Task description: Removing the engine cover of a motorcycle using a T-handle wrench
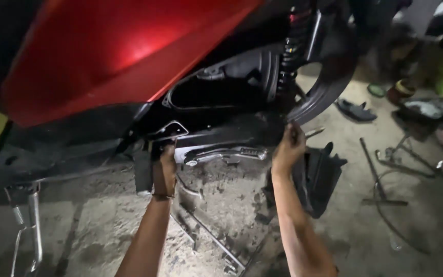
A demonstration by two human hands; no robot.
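A red scooter [114, 56] fills the top of the view, with its black underside and engine casing [221, 138] exposed. My left hand [165, 166] reaches up under the body and grips a black part near a footrest bracket [167, 131]. My right hand [289, 146] is closed on the right end of the black casing, close to the rear tyre [324, 92] and the shock spring [289, 51]. What the fingers hold is dim and partly hidden.
A loose black plastic cover [321, 177] leans on the concrete floor by my right arm. Metal rods and cables [385, 179] lie at the right. The side stand with its spring [24, 220] hangs at the lower left. A sandal [355, 110] lies beyond the tyre.
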